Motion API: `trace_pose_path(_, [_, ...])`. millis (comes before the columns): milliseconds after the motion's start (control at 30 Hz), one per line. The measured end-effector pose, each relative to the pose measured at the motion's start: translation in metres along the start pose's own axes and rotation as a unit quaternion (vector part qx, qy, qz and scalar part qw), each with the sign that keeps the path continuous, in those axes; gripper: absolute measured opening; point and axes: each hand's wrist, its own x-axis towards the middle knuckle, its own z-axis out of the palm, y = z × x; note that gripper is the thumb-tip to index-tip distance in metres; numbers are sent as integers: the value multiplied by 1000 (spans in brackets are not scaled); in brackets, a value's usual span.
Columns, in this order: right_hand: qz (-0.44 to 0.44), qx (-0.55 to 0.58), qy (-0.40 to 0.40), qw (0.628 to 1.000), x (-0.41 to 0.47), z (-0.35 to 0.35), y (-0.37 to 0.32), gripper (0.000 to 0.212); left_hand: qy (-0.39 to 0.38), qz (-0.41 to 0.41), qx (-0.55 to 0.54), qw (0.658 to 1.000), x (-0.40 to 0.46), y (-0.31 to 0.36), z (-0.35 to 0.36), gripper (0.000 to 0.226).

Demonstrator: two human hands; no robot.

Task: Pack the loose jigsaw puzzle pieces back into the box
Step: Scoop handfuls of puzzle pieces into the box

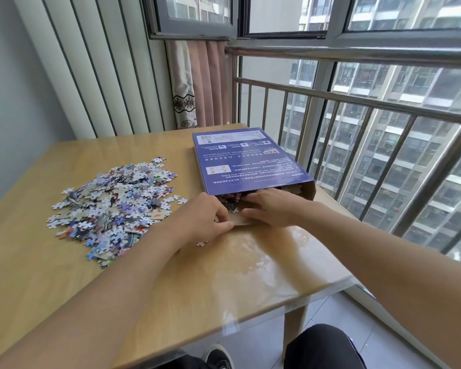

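At the open near end of the purple box (248, 158), which is lying flat on the wooden table (171, 275), two bare hands are being worked together. The fingers of the left hand (205, 218) are curled and appear to be pinching the brown cardboard flap (240, 221) that is folded out from the box mouth; the flap is probably being held down so the opening stays wide. The right hand (273, 207) is being laid across the mouth of the box, its fingers fairly straight, close together and pointing leftward, apparently pushing pieces inward; whether any piece is being gripped beneath them cannot be told. Just beyond these fingers, a dark jumble of pieces is showing inside the box mouth. The main pile of loose puzzle pieces (112, 206) is lying well to the left of the box, apart from both hands, with its nearest stragglers just beside the left hand. One stray piece (201, 244) is lying nearer than the box, close under the left wrist. Much of the task is judged as still being ahead, since the pile is large.
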Motion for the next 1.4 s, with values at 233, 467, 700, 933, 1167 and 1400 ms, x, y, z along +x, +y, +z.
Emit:
trace_pose_path(233, [95,-52,-76,991,-38,7,6,66,-28,-2,11,1000,1,1,-4,21])
trace_pose_path(467, [99,39,-44,993,4,14,1,60,-25,4,17,1000,11,-2,-3,30])
trace_pose_path(700, [-71,72,-55,993,5,29,-30,47,95,28,46,994,4,-16,-6,4])
trace_pose_path(933, [-8,76,-32,997,2,17,-15,56,74,15,42,996,2,-23,-3,7])
trace_pose_path(1167, [68,-21,-111,991,-38,12,4,83,51,15,74,996,2,-22,-5,20])
trace_pose_path(1400, [49,5,-34,998,-29,6,-33,93,84,17,83,993,-6,-27,1,42])
